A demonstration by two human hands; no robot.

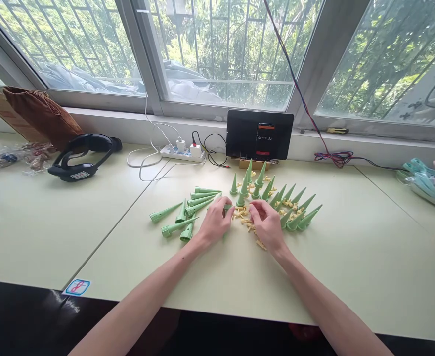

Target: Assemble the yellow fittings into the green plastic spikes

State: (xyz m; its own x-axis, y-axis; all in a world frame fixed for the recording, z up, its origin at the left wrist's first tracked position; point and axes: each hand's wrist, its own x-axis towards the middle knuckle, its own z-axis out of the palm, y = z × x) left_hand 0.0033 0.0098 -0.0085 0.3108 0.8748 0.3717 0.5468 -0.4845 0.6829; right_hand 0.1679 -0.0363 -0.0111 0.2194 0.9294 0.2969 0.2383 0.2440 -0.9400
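My left hand (pixel 215 217) is closed round a green watering spike; most of it is hidden, with a bit of green showing between thumb and fingers. Opposite it, my right hand (pixel 267 222) pinches a small yellow valve piece (pixel 247 205) between thumb and fingertips. Loose yellow valve pieces (pixel 261 244) lie between and under the hands. To the left, several green spikes (pixel 164 212) lie on their sides or lean together. Beyond and right of the right hand, more green spikes (pixel 308 218) stand point up, with yellow pieces among them.
A tablet (pixel 260 134) showing a timer leans at the back of the pale table (pixel 232 291). Left of it are a power strip (pixel 182 152) with cables and a black headset (pixel 84 157). A brown pouch (pixel 41 116) and bundled red-blue wires (pixel 334 157) lie farther out.
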